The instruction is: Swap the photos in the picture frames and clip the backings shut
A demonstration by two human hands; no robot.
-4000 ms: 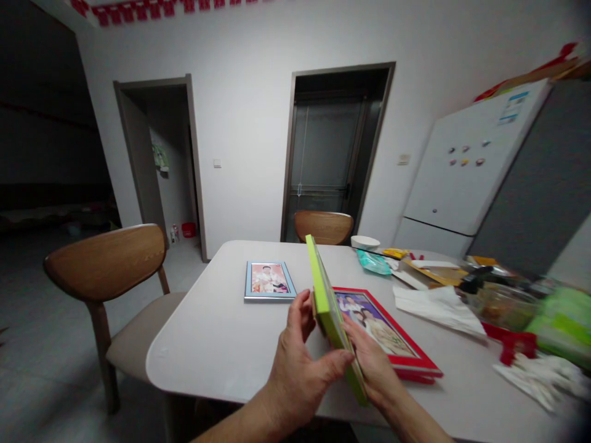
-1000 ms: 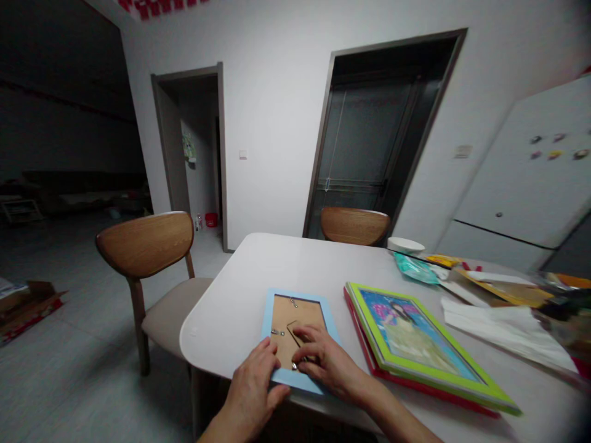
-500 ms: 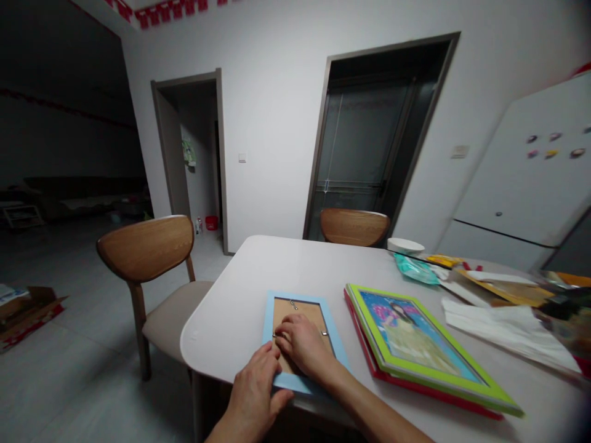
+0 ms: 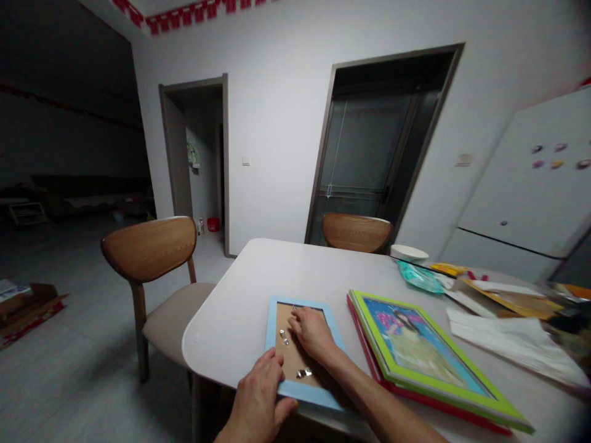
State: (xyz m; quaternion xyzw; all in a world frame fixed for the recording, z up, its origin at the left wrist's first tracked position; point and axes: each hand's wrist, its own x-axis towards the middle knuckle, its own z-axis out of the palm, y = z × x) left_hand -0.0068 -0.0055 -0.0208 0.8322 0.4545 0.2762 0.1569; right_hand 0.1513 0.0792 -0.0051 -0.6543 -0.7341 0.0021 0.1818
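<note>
Blue frame [image 4: 302, 354] lies face-down, backing still on; left hand [image 4: 259, 400] flat on its edge, right hand [image 4: 313, 332] fingertips pressing a top clip.

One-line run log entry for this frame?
left hand: steadies blue frame, face down | right hand: on backing board | green frame: beside

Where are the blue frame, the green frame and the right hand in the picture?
blue frame [image 4: 273, 322]: head view, on its left border.
green frame [image 4: 383, 363]: head view, on its lower-left border.
right hand [image 4: 314, 332]: head view, on the back of the hand.
</note>
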